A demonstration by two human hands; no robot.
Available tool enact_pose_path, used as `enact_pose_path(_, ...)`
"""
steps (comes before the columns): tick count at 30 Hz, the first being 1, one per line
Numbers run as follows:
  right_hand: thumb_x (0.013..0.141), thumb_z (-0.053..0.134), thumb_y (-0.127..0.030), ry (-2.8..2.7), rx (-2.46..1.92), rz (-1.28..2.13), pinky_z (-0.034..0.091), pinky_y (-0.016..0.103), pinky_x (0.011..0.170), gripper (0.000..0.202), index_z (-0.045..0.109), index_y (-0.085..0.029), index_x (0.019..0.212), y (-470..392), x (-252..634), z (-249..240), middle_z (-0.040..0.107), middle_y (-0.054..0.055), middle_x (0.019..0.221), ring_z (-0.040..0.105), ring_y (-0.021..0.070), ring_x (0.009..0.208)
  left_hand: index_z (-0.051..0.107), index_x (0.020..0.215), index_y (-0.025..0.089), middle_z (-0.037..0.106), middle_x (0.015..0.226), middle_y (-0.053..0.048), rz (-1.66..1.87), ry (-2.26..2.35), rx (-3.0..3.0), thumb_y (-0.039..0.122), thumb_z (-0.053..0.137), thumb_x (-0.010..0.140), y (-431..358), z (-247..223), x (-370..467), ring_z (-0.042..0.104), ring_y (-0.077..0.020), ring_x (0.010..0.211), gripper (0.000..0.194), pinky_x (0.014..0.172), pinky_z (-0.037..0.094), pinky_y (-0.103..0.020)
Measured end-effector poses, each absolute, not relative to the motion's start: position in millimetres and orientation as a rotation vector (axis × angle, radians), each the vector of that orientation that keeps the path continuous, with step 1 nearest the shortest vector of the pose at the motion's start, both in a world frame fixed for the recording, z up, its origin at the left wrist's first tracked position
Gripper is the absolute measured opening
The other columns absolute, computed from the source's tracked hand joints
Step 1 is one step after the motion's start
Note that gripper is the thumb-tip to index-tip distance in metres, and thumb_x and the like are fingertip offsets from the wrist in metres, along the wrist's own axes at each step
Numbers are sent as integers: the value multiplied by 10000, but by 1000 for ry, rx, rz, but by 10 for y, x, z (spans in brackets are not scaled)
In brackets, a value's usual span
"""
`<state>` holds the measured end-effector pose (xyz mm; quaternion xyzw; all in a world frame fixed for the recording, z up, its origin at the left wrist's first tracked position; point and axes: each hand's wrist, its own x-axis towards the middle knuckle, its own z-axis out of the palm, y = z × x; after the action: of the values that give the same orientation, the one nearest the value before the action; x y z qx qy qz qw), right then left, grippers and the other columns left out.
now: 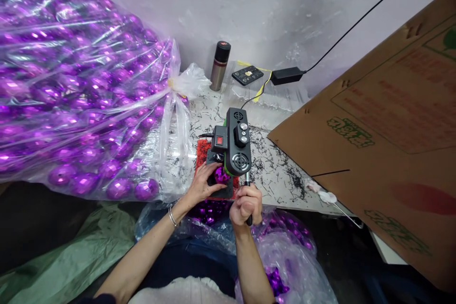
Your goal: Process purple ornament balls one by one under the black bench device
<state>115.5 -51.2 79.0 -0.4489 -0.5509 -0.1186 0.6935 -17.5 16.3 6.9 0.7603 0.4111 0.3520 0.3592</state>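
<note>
A small black bench drill press (238, 140) with a red switch stands at the front of the table. My left hand (204, 184) curves its thumb and fingers around a shiny purple faceted ball (221, 175), which sits under the machine's head. The head hides part of the ball and whatever tool touches it. Closed in a fist, my right hand (246, 204) grips the machine's lever handle (249, 220), which slants down past the table edge. A red mat (202, 152) shows beneath the machine's base.
A tied clear bag of purple balls (89, 104) fills the left. Behind the machine are a thermos (220, 66), a phone (247, 75) and a power adapter (287, 76). A cardboard box (374, 142) leans in from the right. Black shavings litter the table (263, 185); bags of purple pieces (285, 256) lie below.
</note>
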Motion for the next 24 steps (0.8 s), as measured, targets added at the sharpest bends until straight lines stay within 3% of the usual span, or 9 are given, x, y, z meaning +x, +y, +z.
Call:
enact_pose_path(10,1114,392,-250,-1261,-931,-221,534,324,659,345,515,-239,792,-463,1217,642,571,-22,791,573,125,648,671,1458,243,752,1459,-140,897,1078,2020,428,892,880,208,72,-145,687,-350,1400,647,1298,424,-602)
enact_pose_path(17,1122,387,-375,-1303,-977,-272,474,330,661,417,457,-248,731,-402,1240,579,530,-21,745,554,133,638,691,1422,206,754,1428,-155,932,1047,2030,450,925,851,273,109,-129,689,-354,1373,663,1263,457,-580)
enact_pose_path(24,1135,394,-334,-1177,-1165,-157,466,304,643,428,451,-253,718,-432,1222,1247,515,-29,707,561,124,640,669,1446,193,759,1403,-156,1108,1011,1937,507,879,900,243,110,-130,725,-316,1318,664,1169,564,-506)
